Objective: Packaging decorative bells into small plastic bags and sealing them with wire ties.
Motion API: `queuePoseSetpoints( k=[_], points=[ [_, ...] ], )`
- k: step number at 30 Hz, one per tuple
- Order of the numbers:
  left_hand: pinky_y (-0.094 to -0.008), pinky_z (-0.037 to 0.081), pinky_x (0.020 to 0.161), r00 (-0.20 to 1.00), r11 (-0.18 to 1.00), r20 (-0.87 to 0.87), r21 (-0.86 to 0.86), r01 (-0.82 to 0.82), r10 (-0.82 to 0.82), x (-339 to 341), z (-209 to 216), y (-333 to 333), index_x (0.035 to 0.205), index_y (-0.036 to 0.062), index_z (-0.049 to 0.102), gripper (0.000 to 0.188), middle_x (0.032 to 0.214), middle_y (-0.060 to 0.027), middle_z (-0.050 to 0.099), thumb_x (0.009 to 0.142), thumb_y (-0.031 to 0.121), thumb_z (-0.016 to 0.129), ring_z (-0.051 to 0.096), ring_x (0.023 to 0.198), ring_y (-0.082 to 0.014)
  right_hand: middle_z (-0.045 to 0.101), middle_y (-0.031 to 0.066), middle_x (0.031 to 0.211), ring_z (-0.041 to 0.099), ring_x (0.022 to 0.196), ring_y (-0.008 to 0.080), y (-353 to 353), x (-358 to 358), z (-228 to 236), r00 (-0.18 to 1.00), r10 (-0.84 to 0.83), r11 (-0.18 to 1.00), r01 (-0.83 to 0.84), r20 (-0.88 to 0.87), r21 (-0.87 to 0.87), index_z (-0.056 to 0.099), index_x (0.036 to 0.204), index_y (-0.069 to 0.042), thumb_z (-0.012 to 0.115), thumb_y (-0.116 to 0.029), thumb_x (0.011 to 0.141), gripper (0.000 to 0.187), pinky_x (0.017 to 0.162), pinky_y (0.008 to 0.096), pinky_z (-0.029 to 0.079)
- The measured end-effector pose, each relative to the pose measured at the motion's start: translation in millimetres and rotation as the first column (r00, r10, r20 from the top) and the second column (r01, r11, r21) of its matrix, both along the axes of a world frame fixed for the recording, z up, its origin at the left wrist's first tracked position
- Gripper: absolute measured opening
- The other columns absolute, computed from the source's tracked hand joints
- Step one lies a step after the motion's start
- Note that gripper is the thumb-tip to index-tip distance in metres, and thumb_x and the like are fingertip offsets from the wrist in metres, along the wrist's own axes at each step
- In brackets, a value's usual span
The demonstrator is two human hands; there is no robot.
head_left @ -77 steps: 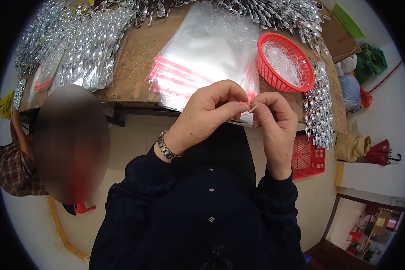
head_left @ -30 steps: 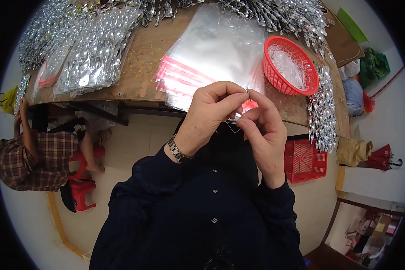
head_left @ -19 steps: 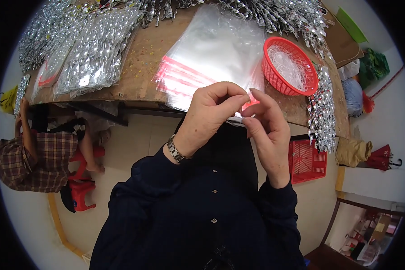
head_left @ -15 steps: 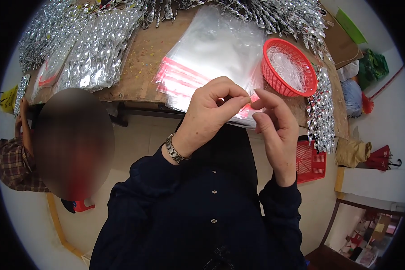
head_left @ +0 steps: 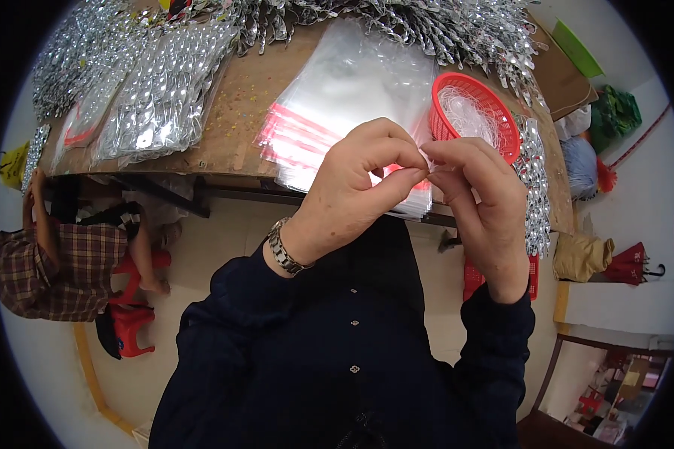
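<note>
1. Your one red basket sits on the worktop at about 1 o'clock from your hands; it holds a loose tangle of thin white thread.
2. At 12 o'clock from your hands, a fanned stack of clear bags with red strips along one edge lies flat on the worktop, its near edge overhanging the worktop's front. How many bags are in it cannot be counted.
3. At 10 o'clock lie several clear packs of silver pieces; loose silver ornaments are heaped along the far edge and trail down the right side at 3 o'clock. They are too many and too overlapped to count.
4. Your left hand, with a metal wristwatch on the wrist, has its grip closed, thumb against forefinger. Your right hand is pinched closed as well, and the two sets of fingertips touch above the worktop's front edge.
5. What you pinch is hard to make out: only a tiny pale bit shows where the fingertips meet, just in front of the bag stack.
6. At 8 o'clock, one other person in a checked shirt is cut off by the rim, beside a red stool.
</note>
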State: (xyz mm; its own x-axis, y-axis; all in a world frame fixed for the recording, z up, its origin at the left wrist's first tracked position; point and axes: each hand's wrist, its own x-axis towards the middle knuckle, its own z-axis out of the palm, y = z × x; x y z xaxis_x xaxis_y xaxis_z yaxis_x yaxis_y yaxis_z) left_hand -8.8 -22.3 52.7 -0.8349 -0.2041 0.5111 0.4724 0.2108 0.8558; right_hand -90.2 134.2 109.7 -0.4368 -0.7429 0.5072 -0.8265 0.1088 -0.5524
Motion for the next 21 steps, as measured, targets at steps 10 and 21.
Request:
queuePoseSetpoints(
  k=[10, 21],
  points=[
    [-0.0253, 0.045, 0.076, 0.997, 0.996, 0.065, 0.075, 0.042, -0.047, 0, 1, 5, 0.089, -0.003, 0.063, 0.006, 0.089, -0.0056, 0.062, 0.086, 0.0, 0.059, 0.057, 0.085, -0.0121, 0.059, 0.012, 0.078, 0.061, 0.071, 0.0276, 3, -3, 19, 0.968, 0.022, 0.976, 0.033, -0.249, 0.217, 0.057, 0.086, 0.0, 0.062, 0.003, 0.08, 0.008, 0.063, 0.0322, 0.048],
    [-0.022, 0.045, 0.067, 0.967, 0.912, 0.127, 0.378, 0.16, -0.222, 0, -8, 13, 0.092, -0.0013, 0.062, 0.011, 0.077, 0.0009, 0.058, 0.091, 0.009, 0.057, 0.053, 0.072, -0.0062, 0.058, 0.0073, 0.075, 0.056, 0.064, 0.0153, 7, -7, 9, 0.998, -0.065, 0.986, 0.063, 0.005, 0.156, 0.054, 0.084, 0.0, 0.055, 0.003, 0.085, 0.003, 0.058, 0.0269, 0.044]
  ],
)
